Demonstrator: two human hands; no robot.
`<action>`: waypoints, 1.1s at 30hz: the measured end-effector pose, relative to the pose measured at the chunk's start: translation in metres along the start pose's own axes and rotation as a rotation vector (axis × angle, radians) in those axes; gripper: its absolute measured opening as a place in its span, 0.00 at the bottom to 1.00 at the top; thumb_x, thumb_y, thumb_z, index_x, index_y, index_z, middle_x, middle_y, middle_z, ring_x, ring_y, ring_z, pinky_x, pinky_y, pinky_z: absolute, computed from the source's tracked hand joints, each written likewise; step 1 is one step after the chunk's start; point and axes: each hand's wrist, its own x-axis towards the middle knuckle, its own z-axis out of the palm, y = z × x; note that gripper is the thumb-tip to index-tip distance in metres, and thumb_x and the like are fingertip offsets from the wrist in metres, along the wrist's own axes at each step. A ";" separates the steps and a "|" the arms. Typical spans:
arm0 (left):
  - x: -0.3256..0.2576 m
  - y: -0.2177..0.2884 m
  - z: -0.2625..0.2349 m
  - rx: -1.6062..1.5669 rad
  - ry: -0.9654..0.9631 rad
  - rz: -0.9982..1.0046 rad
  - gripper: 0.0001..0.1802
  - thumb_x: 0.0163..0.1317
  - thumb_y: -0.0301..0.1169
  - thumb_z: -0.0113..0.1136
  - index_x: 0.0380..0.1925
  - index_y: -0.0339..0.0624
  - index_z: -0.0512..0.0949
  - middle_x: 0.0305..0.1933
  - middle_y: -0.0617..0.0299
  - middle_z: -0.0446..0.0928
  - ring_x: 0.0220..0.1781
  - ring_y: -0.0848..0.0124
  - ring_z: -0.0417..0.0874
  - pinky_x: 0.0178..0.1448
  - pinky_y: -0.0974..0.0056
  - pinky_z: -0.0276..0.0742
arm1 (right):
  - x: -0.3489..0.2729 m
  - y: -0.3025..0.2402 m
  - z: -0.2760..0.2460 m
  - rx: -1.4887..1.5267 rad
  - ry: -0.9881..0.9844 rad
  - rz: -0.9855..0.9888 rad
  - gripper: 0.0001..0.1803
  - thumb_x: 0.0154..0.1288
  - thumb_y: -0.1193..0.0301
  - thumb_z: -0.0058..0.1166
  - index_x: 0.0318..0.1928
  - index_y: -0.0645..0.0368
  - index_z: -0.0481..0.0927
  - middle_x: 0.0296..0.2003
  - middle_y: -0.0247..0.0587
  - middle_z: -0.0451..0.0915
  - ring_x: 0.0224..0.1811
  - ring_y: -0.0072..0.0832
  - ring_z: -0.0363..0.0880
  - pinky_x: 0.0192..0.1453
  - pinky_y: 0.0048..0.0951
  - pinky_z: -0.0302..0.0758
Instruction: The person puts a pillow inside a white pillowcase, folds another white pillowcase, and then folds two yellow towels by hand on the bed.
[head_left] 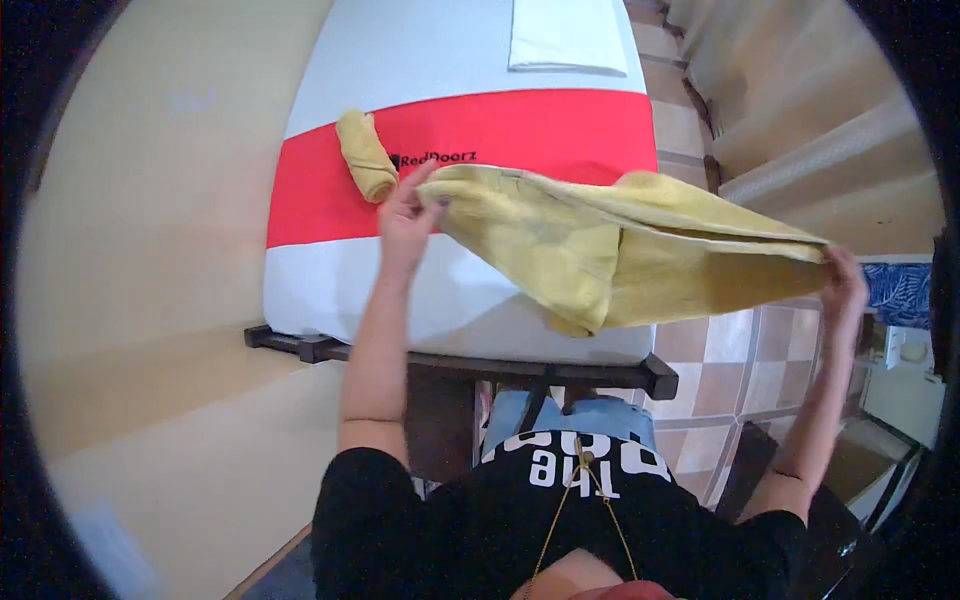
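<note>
A yellow towel point(560, 235) is stretched sideways between my two hands, partly folded, its middle sagging over the near end of the bed. My left hand point(408, 215) pinches its left corner just above the bed's red runner. Out past the bed's right side, my right hand point(843, 280) grips the opposite end over the tiled floor. Beside my left hand, a rolled yellow towel point(366, 158) lies on the red runner point(560, 130).
The white-sheeted bed point(400, 60) has a dark wooden frame point(500, 370) right in front of my legs. At the far end lies a folded white cloth point(568, 38). A bare wall point(160, 220) borders the left; curtains point(810, 110) hang at the right.
</note>
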 end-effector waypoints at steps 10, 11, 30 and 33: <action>0.019 0.167 -0.060 0.210 -0.045 0.256 0.27 0.49 0.08 0.47 0.50 0.39 0.73 0.40 0.66 0.75 0.43 0.78 0.74 0.49 0.69 0.75 | 0.113 0.004 -0.156 0.023 -0.056 -0.180 0.14 0.60 0.79 0.43 0.47 0.62 0.73 0.53 0.42 0.67 0.56 0.30 0.67 0.61 0.27 0.62; 0.019 0.179 -0.063 0.233 -0.078 0.255 0.25 0.49 0.08 0.46 0.48 0.39 0.73 0.41 0.66 0.75 0.43 0.77 0.74 0.50 0.69 0.74 | 0.119 0.000 -0.159 0.647 -0.110 -0.016 0.15 0.64 0.71 0.42 0.51 0.61 0.70 0.57 0.41 0.63 0.59 0.30 0.64 0.64 0.29 0.60; 0.031 0.177 0.031 0.687 -0.808 0.301 0.14 0.46 0.29 0.62 0.35 0.38 0.77 0.22 0.58 0.73 0.24 0.72 0.73 0.30 0.68 0.71 | 0.063 -0.330 0.071 0.768 -0.344 -0.349 0.20 0.46 0.72 0.64 0.42 0.58 0.75 0.37 0.43 0.76 0.41 0.34 0.75 0.45 0.31 0.72; 0.029 0.179 0.039 0.653 -0.796 0.239 0.17 0.43 0.30 0.66 0.35 0.38 0.77 0.22 0.59 0.73 0.23 0.73 0.72 0.28 0.69 0.70 | 0.056 -0.349 0.113 0.983 -0.398 -0.170 0.15 0.47 0.74 0.63 0.36 0.60 0.74 0.31 0.39 0.75 0.35 0.29 0.75 0.40 0.27 0.72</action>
